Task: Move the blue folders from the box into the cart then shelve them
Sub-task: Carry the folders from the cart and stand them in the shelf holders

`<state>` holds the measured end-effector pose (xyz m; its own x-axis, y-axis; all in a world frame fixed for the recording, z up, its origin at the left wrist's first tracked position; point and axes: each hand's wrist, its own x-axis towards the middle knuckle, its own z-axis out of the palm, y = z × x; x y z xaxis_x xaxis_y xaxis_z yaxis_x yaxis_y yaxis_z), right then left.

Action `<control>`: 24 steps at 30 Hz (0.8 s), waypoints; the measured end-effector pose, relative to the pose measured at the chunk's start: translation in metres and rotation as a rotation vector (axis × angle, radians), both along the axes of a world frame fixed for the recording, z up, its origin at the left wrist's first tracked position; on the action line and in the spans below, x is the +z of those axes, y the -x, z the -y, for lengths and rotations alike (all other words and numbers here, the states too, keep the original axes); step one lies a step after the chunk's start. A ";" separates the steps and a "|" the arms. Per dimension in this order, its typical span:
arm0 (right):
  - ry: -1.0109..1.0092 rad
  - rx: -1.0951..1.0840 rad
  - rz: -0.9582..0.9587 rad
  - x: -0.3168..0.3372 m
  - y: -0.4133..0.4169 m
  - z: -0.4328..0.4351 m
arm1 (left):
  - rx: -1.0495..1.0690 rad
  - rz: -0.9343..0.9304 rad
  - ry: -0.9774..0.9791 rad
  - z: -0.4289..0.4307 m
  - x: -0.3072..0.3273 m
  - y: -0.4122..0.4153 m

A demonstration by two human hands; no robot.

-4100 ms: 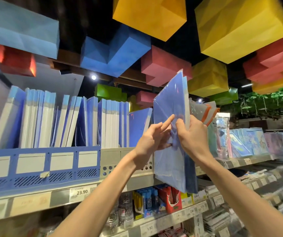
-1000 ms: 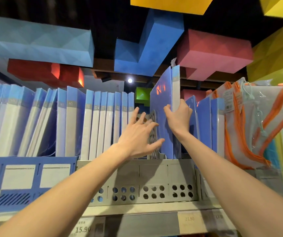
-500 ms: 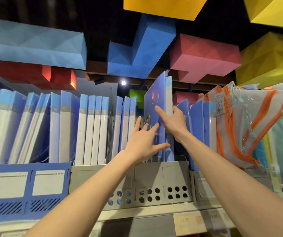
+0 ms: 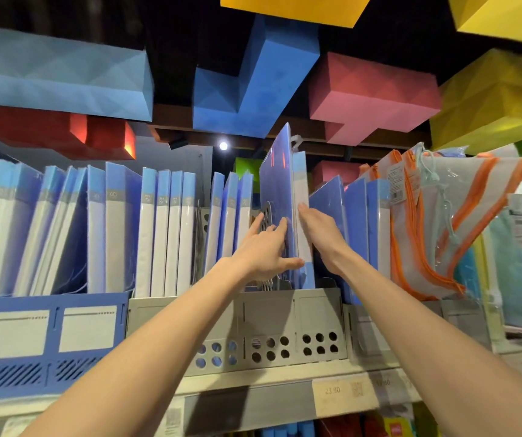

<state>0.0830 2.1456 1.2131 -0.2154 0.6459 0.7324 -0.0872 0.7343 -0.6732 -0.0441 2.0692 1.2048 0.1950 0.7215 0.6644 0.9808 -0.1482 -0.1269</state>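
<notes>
Straight fingers of the left hand (image 4: pixel 266 250) laid flat on the cover, right hand (image 4: pixel 322 234) pressed open against the spine, glossy blue white-spined plastic folder (image 4: pixel 280 184) held upright between them, lower end inside grey perforated plastic rack (image 4: pixel 285 313) below, similar blue folders (image 4: pixel 165 231) ranged leftward.

Shop shelving, bright at shelf level, ceiling dark.
One small spotlight (image 4: pixel 223 146) burns white, far centre. Red block (image 4: pixel 58 130) glows orange at its right edge. Red glints on the raised folder (image 4: pixel 277 184). Dark shadow patch on the shelf edge (image 4: pixel 269 402), near centre. Edges bend with the wide angle; far right is washed out and soft.
</notes>
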 end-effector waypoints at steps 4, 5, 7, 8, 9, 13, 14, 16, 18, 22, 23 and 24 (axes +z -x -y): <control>0.008 0.028 0.050 -0.004 -0.003 -0.002 | 0.013 -0.009 0.033 -0.004 0.000 -0.002; -0.004 0.029 0.040 -0.003 -0.004 -0.001 | 0.026 -0.012 0.043 -0.005 0.000 -0.003; -0.010 0.037 0.025 -0.002 -0.007 -0.002 | 0.059 -0.026 0.060 -0.009 -0.001 -0.006; -0.014 0.047 0.030 -0.002 -0.008 -0.001 | 0.075 -0.037 0.067 -0.010 -0.001 -0.008; -0.022 0.058 0.037 -0.002 -0.010 0.001 | 0.087 -0.050 0.074 -0.011 -0.001 -0.011; -0.029 0.044 0.029 -0.003 -0.014 0.000 | 0.092 -0.080 0.159 -0.007 0.000 -0.015; -0.034 0.036 0.025 -0.005 -0.015 -0.001 | 0.084 -0.077 0.164 -0.005 0.001 -0.014; -0.036 0.035 0.021 -0.009 -0.016 -0.003 | 0.064 -0.051 0.120 0.000 0.002 -0.011; -0.038 0.052 0.047 -0.012 -0.015 -0.004 | 0.043 -0.003 0.019 0.004 0.000 -0.003; -0.069 0.045 0.055 -0.016 -0.010 0.003 | 0.020 0.065 -0.133 0.018 -0.011 0.016; -0.075 0.025 0.049 -0.016 -0.008 0.004 | 0.007 0.058 -0.160 0.023 -0.013 0.018; -0.075 0.000 0.046 -0.017 -0.006 0.006 | -0.005 0.043 -0.185 0.027 -0.016 0.020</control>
<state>0.0890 2.1398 1.1962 -0.2501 0.5894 0.7682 -0.0573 0.7830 -0.6194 -0.0637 2.0417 1.1892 0.1671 0.5852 0.7935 0.9851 -0.1313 -0.1107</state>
